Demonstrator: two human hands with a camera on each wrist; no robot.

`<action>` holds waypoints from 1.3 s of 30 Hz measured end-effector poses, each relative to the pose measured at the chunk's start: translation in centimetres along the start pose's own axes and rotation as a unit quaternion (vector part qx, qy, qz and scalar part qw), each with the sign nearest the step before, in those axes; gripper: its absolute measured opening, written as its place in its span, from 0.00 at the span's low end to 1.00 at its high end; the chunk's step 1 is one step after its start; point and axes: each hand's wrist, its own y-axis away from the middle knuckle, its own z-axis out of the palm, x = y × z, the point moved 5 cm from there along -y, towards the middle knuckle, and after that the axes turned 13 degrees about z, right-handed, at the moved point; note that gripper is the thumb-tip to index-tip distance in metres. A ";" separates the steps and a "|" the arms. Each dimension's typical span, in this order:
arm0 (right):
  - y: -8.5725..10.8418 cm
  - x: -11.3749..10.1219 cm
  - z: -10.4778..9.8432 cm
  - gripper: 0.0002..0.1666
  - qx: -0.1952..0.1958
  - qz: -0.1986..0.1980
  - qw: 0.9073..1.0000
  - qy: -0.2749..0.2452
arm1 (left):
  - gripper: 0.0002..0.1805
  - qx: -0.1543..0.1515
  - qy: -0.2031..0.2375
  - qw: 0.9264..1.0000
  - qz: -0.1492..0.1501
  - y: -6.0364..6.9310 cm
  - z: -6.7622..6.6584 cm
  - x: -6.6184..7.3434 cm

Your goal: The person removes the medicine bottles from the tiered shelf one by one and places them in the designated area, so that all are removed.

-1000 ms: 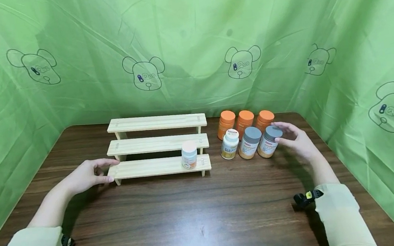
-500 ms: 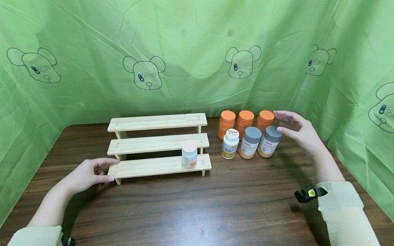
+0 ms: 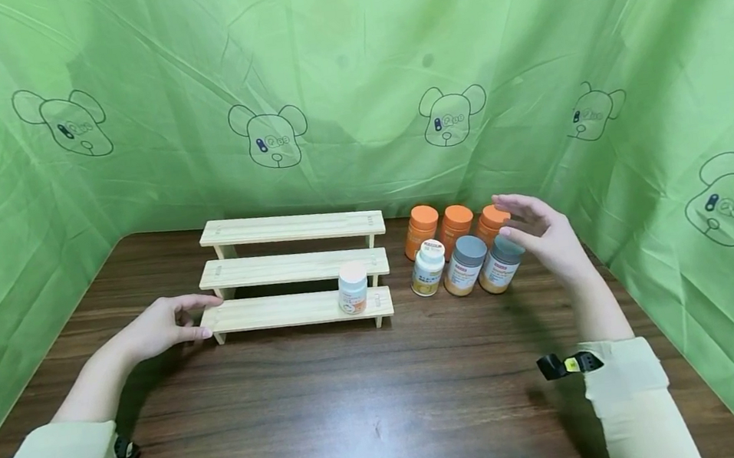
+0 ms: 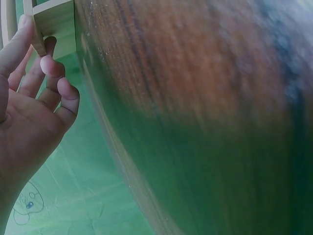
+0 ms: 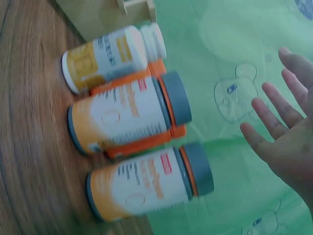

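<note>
At the left end of a pale wooden three-tier rack [image 3: 280, 311], my left hand [image 3: 160, 328] pinches the lowest board between thumb and fingers; the left wrist view shows the fingers [image 4: 53, 67] at the board's end. On that lowest step stands a white bottle [image 3: 352, 290] with a pale lid. My right hand [image 3: 545, 236] hovers above the rightmost grey-capped supplement bottle [image 3: 499, 267], holding nothing. Seen from the right wrist, its fingers are spread and apart from the bottle caps. Another grey-capped bottle [image 3: 464, 269] and a white-and-yellow bottle [image 3: 427, 271] stand to its left.
Behind the front bottles stand three orange bottles, among them the left one [image 3: 421, 231], partly hidden. A green curtain [image 3: 344, 54] with bear outlines encloses the back and sides of the dark wooden table [image 3: 334, 403].
My right hand has come off the rightmost grey-capped bottle, risen away to the right, then moved back left above it. The left hand and the bottles have stayed in place.
</note>
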 end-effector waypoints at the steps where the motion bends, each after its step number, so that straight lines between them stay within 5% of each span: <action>1: 0.0 -0.2 0.3 0.29 0.003 0.002 1.000 0.005 | 0.31 0.000 0.000 1.000 0.001 0.0 0.0 0.1; 18: 0.3 -3.5 5.9 0.29 -0.035 -0.037 0.999 -0.016 | 0.31 0.003 0.005 1.000 0.005 0.0 0.0 0.1; 32: -0.1 -3.5 11.6 0.28 -0.091 -0.042 0.995 -0.016 | 0.31 0.002 0.004 1.000 0.002 -0.1 0.1 -0.4; 39: 0.5 -4.4 14.4 0.29 -0.109 -0.031 0.993 0.044 | 0.31 0.002 0.014 1.000 -0.004 0.0 0.1 -0.4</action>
